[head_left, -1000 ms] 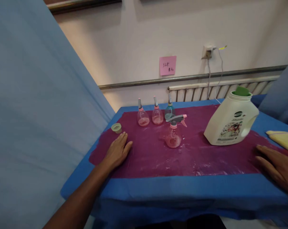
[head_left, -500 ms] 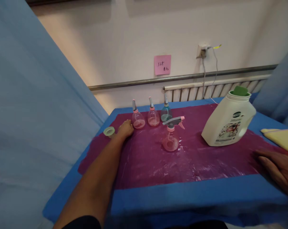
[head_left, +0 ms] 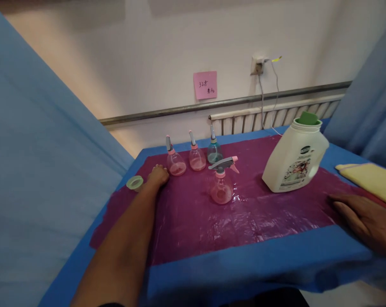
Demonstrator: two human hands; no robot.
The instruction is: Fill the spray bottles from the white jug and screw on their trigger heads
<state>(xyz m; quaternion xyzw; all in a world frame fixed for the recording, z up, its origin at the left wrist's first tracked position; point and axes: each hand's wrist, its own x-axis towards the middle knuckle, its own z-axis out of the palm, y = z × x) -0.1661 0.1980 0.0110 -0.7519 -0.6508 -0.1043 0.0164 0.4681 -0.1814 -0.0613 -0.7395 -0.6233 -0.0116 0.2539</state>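
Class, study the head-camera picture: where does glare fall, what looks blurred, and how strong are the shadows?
Head view: glare streaks the purple sheet in front of the trigger spray bottle; the left forearm and right hand look soft near the frame edges; light is even, shadows faint; writing on the pink note is unreadable.

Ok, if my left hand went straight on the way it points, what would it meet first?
Probably the leftmost pink bottle in the back row; your left hand lies just short of it, though the gap is hard to judge. The green cap sits off to the side, out of line.
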